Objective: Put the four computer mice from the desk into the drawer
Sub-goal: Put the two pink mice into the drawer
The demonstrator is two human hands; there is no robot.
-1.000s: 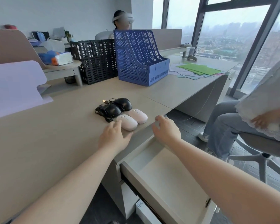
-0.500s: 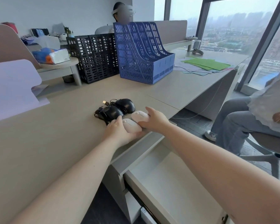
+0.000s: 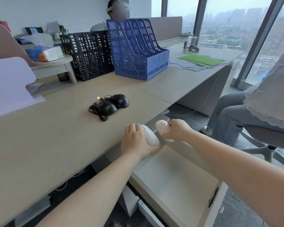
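My left hand (image 3: pixel 135 141) grips a pale pink mouse (image 3: pixel 150 135) at the desk's front edge. Just to its right, my right hand (image 3: pixel 176 129) holds a second pale pink mouse (image 3: pixel 162 126) in the air over the back of the open drawer (image 3: pixel 179 182). The drawer's inside is pale and bare where it shows. Two black wired mice (image 3: pixel 111 104) lie side by side further back on the desk (image 3: pixel 56 136), their cables bundled beside them with a USB plug sticking out.
A blue file rack (image 3: pixel 134 49) and a black one (image 3: pixel 87 53) stand at the back of the desk. Green and grey papers (image 3: pixel 200 60) lie at the far right. A seated person's legs (image 3: pixel 233 115) and chair are right of the drawer.
Both hands closed on the pink mice and drew them back off the desk toward the drawer. The two black mice stayed where they were.
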